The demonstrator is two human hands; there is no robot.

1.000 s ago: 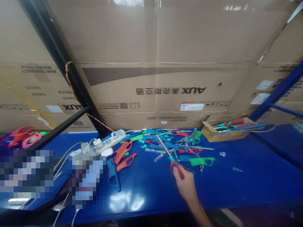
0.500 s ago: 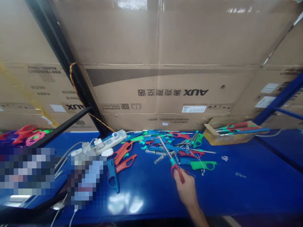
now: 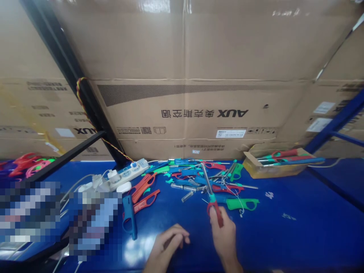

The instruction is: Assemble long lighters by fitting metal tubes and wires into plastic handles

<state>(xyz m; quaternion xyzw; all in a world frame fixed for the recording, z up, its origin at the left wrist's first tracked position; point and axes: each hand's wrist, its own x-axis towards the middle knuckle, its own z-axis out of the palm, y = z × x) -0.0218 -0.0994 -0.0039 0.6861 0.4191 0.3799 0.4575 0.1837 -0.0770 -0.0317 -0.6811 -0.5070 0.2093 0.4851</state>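
My right hand (image 3: 224, 236) is closed round the red handle of a long-nosed lighter (image 3: 212, 200). Its metal tube points up and away over the blue bench (image 3: 298, 227). My left hand (image 3: 167, 244) hovers low over the bench beside it, fingers loosely curled and apart, holding nothing. Just beyond the lighter lies a pile of red, blue and green lighter parts (image 3: 199, 178), with a green handle shell (image 3: 243, 204) to the right of my right hand.
A white power strip (image 3: 125, 174) with plugs and cables lies at the left. A small cardboard tray (image 3: 277, 161) of finished lighters sits at the back right. Large cardboard boxes (image 3: 187, 110) wall off the back. A black frame bar (image 3: 68, 155) crosses the left.
My right hand has drawn the lighter toward me and tipped it more upright. My left hand has come into view from below beside it.
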